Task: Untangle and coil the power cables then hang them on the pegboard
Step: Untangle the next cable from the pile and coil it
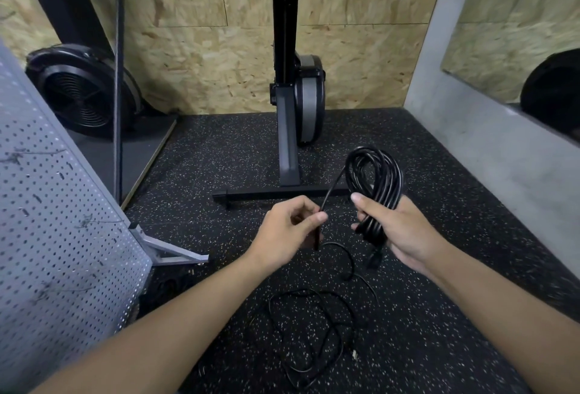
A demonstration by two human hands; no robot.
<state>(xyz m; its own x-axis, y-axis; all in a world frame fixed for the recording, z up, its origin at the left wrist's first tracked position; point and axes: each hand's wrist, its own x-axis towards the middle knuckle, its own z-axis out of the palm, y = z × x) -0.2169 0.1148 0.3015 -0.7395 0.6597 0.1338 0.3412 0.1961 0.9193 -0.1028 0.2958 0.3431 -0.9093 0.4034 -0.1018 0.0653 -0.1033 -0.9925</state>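
Black coiled cable [375,174] stands up out of the right hand [405,232], whose fingers and thumb curl round the bundle's lower part. From the coil's left side a loose strand [333,188] runs down and leftward to the left hand [287,233], which pinches it between thumb and forefinger; the two hands are near each other but apart. Below the left hand's pinch the strand drops on, dark against the floor and hard to follow. Under the right hand a plug [375,258] hangs from the bundle, blurred, its shape unclear. Nearer the camera, between the forearms, a second cable [314,327] lies in loose tangled loops on the speckled rubber floor [219,155]; its thin line partly melts into the dark surface, so where it ends I cannot tell. At the left a grey pegboard [56,236] stands on an angled foot, cut off by the frame edge, well apart from the coil. Beyond the hands, a black upright machine [287,142] stands against a chipboard wall [361,64].
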